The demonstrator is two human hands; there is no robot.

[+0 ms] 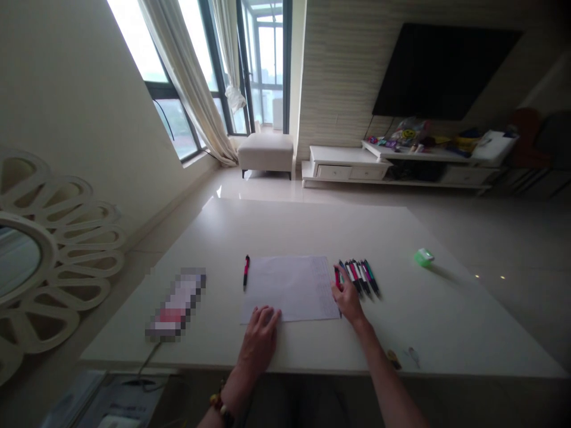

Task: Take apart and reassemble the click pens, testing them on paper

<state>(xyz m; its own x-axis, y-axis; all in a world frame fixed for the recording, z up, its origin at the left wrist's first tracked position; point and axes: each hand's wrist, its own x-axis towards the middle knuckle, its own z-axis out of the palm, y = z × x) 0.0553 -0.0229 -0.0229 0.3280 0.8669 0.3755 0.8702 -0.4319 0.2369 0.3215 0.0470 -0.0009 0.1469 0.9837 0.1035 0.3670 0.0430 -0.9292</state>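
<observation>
The red pen (pixel 338 277) is in our right hand (pixel 349 301), at the right edge of the sheet of paper (pixel 285 282); we have the thumb and fingers clamped on it, though the hand hides much of its length. Our left hand (pixel 261 333) rests on the near edge of the paper, its fingers loosely curled and slightly apart upon it. Just right of the paper we see a row of pens (pixel 355 272), lying side by side with coloured and white barrels, partly behind our right hand. Another pen (pixel 246 272), red and black, lies just beside the paper's left edge. Farther left of the paper is a pixelated object (pixel 178 303) with its details hidden; well to the right of the paper sits a small green-and-white item (pixel 423 257). The white table (pixel 303 229) extends beneath and beyond the paper.
</observation>
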